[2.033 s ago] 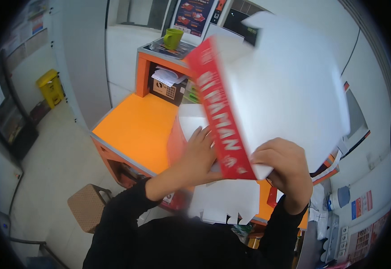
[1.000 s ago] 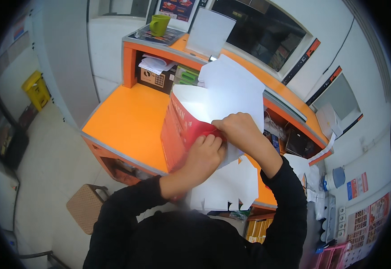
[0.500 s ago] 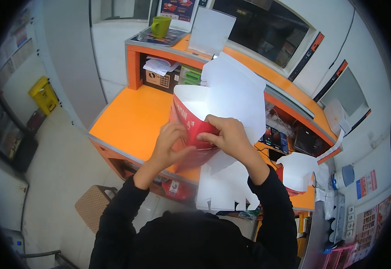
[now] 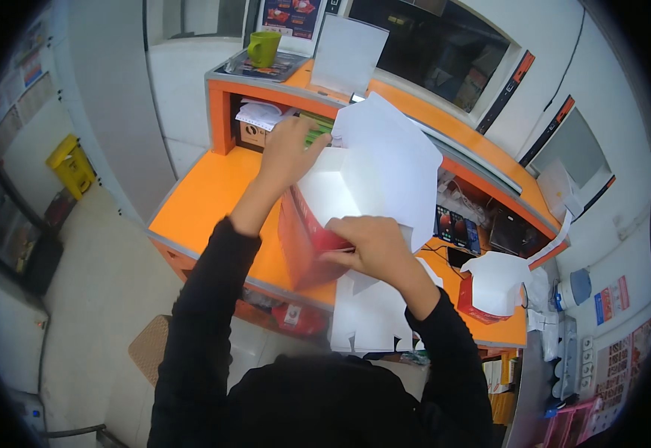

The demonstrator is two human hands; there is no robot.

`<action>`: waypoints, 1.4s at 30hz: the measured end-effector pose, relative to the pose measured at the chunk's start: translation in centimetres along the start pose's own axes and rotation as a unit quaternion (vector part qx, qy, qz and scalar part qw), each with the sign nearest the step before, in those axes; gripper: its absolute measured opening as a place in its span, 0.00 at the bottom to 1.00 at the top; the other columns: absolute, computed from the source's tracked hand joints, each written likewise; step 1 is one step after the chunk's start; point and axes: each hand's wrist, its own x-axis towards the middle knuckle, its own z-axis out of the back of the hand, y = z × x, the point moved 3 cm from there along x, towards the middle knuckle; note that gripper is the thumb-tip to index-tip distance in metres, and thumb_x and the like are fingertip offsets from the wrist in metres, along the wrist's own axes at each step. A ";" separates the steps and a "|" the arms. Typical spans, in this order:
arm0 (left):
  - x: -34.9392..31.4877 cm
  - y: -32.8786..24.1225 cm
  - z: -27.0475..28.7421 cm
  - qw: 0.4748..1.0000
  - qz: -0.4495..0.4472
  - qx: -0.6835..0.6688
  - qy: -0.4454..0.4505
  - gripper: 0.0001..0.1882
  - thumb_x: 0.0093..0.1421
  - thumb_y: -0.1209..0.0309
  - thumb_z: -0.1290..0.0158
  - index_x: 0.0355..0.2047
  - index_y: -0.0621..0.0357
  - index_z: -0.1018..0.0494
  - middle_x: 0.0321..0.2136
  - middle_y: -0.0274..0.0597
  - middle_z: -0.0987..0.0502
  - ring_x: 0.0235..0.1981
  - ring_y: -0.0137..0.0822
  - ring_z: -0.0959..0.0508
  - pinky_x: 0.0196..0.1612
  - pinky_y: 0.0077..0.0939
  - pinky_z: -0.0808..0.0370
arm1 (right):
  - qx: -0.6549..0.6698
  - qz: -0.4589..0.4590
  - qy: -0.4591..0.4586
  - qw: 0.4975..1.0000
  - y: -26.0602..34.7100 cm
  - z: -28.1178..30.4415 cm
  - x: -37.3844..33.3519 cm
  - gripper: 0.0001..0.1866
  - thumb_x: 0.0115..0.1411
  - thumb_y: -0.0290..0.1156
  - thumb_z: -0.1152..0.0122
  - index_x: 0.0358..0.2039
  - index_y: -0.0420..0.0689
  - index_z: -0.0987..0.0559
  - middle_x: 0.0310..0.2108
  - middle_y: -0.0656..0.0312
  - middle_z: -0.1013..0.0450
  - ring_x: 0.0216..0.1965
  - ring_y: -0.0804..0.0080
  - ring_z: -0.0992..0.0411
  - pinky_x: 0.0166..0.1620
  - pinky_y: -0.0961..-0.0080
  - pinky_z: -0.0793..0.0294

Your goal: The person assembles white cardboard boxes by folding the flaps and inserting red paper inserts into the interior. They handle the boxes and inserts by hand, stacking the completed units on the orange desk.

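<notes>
Orange counter (image 4: 213,198) w/ raised back shelf fills the mid frame; grey-white floor to the left, yellow bin (image 4: 70,166) by the wall, green mug (image 4: 263,47) up on the shelf top.

Red-and-white carton (image 4: 325,224) now stands on the counter near its front edge, mouth up, white inside showing, tall white flaps (image 4: 389,160) open behind it. 2 s ago it was held up close to the camera, flat-ish and tilted; by 1 s ago it was lowered to counter level w/ both hands at the near edge. So it's gone from lifted blank to a standing open box.

Left hand (image 4: 290,147) has moved off the near side: 0.5 s ago it gripped the box's left wall, now it's stretched up to the far top-left corner, fingers curled over the rim, thumb side hidden so exact pinch can't be told. Right hand (image 4: 366,246) stays at the near rim, fingers pressed together and bent, pushing a small flap down/inward at the box front.

Judging from this, box walls are squared up and the near flap is being tucked; far flaps not yet folded.

Other stuff: flat white die-cut blank (image 4: 370,317) hanging over counter's front edge under right forearm, a second red-white folded carton (image 4: 493,287) to the right, well apart.
</notes>
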 end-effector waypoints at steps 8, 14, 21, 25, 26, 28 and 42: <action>3.2 4.4 -7.5 0.943 0.005 0.089 0.321 0.29 0.67 0.47 0.69 0.48 0.54 0.26 0.43 0.62 0.25 0.46 0.57 0.25 0.51 0.43 0.31 | -0.021 -0.014 0.022 0.999 -0.9 -2.5 -1.9 0.11 0.55 0.46 0.42 0.32 0.55 0.26 0.20 0.66 0.27 0.23 0.64 0.26 0.24 0.66 0.30; 2.1 7.6 -8.3 0.968 -0.078 0.035 0.235 0.25 0.68 0.54 0.68 0.45 0.58 0.26 0.40 0.61 0.24 0.46 0.58 0.26 0.50 0.43 0.32 | -0.106 0.083 -0.243 0.960 0.3 -1.2 -4.2 0.15 0.56 0.37 0.43 0.45 0.54 0.26 0.38 0.62 0.27 0.40 0.64 0.26 0.44 0.63 0.24; 2.1 8.0 -2.0 0.991 0.036 -0.118 0.048 0.21 0.67 0.58 0.60 0.46 0.65 0.28 0.43 0.47 0.25 0.44 0.35 0.28 0.48 0.28 0.33 | -0.181 -0.332 -0.253 0.891 -13.2 1.8 -23.0 0.14 0.50 0.18 0.49 0.38 0.41 0.25 0.37 0.53 0.26 0.42 0.53 0.29 0.48 0.59 0.32; -0.8 0.3 2.3 0.984 0.077 -0.140 -0.082 0.18 0.67 0.62 0.59 0.46 0.63 0.28 0.37 0.40 0.28 0.39 0.30 0.30 0.44 0.26 0.35 | -0.390 -0.566 0.060 0.724 -24.0 -0.9 -45.1 0.15 0.54 0.24 0.49 0.42 0.49 0.23 0.44 0.60 0.26 0.58 0.59 0.36 0.65 0.47 0.52; -1.7 0.0 2.7 0.983 0.060 -0.142 -0.095 0.18 0.67 0.62 0.58 0.46 0.63 0.29 0.35 0.40 0.29 0.38 0.29 0.31 0.42 0.24 0.35 | -0.420 -0.587 0.110 0.683 -24.7 -0.6 -47.8 0.13 0.55 0.25 0.50 0.39 0.49 0.22 0.42 0.61 0.25 0.57 0.61 0.34 0.65 0.48 0.53; -3.6 -1.9 3.4 0.983 -0.004 -0.138 -0.122 0.18 0.67 0.62 0.59 0.45 0.62 0.28 0.33 0.38 0.29 0.36 0.28 0.31 0.40 0.23 0.36 | -0.391 -0.616 0.209 0.651 -25.2 0.7 -49.2 0.10 0.56 0.27 0.52 0.33 0.49 0.21 0.34 0.64 0.23 0.48 0.66 0.28 0.66 0.52 0.52; -14.6 -18.8 -7.8 0.777 -0.013 -0.479 0.409 0.51 0.52 0.59 0.37 0.66 0.60 0.57 0.57 0.58 0.40 0.61 0.45 0.39 0.61 0.36 0.40 | 0.058 -0.473 -0.278 0.834 -3.1 14.7 -21.5 0.12 0.60 0.26 0.45 0.44 0.38 0.28 0.28 0.52 0.24 0.23 0.66 0.24 0.26 0.79 0.29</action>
